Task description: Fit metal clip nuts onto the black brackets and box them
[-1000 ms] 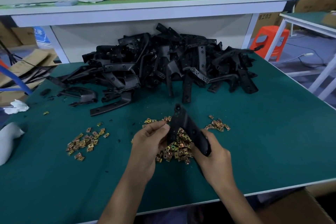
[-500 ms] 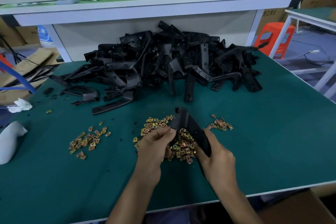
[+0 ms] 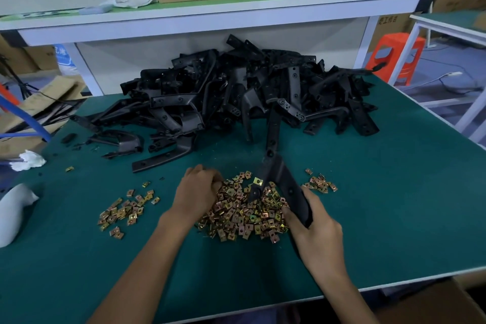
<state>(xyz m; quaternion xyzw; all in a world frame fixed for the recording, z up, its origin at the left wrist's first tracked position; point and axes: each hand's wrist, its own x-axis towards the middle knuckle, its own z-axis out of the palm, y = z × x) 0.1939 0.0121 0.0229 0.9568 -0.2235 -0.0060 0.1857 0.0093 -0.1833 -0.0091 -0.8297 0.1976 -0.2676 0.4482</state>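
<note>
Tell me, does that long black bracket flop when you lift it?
Probably stiff: the long black bracket juts straight though the right hand grips only its lower end. Likely light too: one hand holds it up.

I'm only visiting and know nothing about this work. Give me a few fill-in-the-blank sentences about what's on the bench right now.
The right hand grips a black ____.
The left hand touches the ____ of the three piles of nuts.
The stool beyond the table is ____.
Missing words: bracket; middle; orange.
</note>
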